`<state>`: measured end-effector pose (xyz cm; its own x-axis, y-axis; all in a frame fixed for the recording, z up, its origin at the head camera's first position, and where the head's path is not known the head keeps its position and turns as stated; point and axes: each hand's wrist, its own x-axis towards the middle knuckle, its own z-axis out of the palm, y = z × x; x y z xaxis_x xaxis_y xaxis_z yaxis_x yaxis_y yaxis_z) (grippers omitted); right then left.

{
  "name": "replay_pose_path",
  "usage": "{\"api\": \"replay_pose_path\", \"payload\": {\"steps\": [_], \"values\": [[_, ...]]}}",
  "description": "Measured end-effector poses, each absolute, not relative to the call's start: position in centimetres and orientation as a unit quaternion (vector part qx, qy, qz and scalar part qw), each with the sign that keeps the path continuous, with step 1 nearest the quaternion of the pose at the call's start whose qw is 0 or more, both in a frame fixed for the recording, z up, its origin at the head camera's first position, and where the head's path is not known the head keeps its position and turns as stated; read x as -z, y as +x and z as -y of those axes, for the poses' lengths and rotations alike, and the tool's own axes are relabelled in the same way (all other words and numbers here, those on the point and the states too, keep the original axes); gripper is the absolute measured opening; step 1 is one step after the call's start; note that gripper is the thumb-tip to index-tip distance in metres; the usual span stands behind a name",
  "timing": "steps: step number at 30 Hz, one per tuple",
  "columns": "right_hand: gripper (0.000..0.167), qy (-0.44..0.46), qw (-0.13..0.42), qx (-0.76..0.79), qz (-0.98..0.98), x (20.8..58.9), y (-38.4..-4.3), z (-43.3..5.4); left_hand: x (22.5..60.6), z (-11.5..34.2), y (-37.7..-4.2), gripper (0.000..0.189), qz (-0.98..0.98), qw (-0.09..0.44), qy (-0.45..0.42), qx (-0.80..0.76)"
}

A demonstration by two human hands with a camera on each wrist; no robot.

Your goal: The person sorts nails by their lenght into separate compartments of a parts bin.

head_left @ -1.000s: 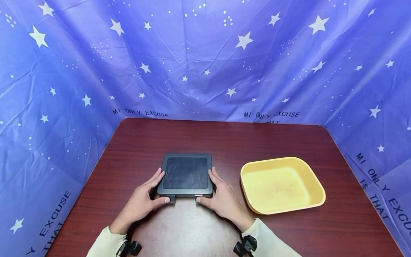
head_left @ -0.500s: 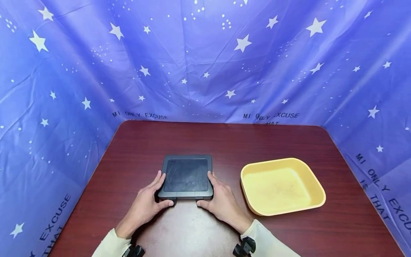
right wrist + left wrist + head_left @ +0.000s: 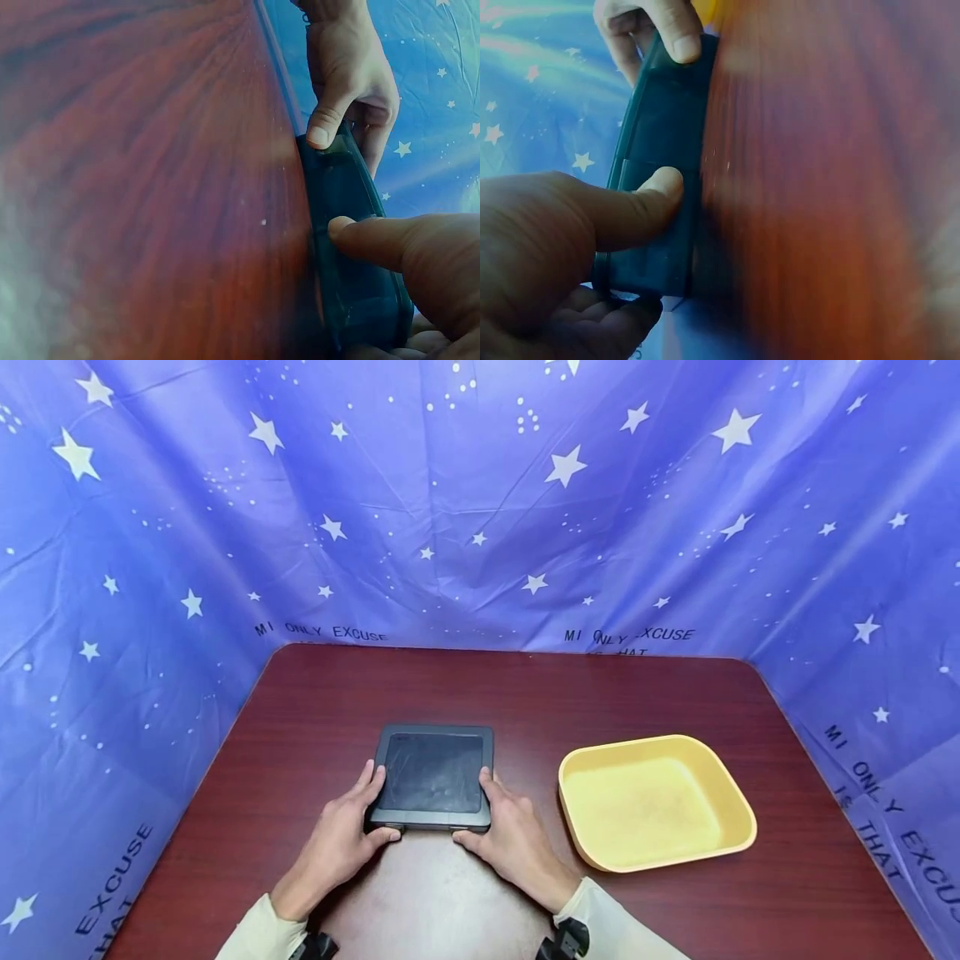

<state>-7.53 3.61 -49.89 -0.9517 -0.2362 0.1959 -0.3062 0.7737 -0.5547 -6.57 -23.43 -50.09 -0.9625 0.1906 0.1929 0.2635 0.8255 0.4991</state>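
Observation:
A flat black plastic case (image 3: 435, 772) with a recessed lid panel lies on the table, lid down on its body. My left hand (image 3: 335, 843) grips its near left corner, fingers along the side and thumb on the front latch. On the opposite corner my right hand (image 3: 517, 839) holds the case the same way, thumb over the other latch. The left wrist view shows the left thumb (image 3: 649, 206) pressing flat on the case's front face. In the right wrist view the right thumb (image 3: 367, 236) presses there too. Both latches are mostly hidden under the thumbs.
A yellow plastic bin (image 3: 652, 810) stands on the table to the right of the case, with nothing seen inside. The dark red wooden table (image 3: 525, 693) is bordered at the back and sides by a blue star-patterned curtain (image 3: 450, 485).
A second ago both front latches stuck out toward me under the thumbs. Now they are folded up against the case's front. The hands have stayed at the same corners.

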Motion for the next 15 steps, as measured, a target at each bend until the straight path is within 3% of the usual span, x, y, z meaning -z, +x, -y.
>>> {"api": "replay_pose_path", "payload": {"steps": [7,15], "values": [[0.103,0.138,0.08,-0.295,0.942,50.03,-7.75,-3.93,49.86,23.01,-7.42,0.098,0.953,0.062,-0.127,0.266],[0.102,0.144,0.028,-0.289,0.946,49.09,-7.89,-4.36,49.66,22.74,-7.09,0.098,0.952,0.067,-0.115,0.276]]}}
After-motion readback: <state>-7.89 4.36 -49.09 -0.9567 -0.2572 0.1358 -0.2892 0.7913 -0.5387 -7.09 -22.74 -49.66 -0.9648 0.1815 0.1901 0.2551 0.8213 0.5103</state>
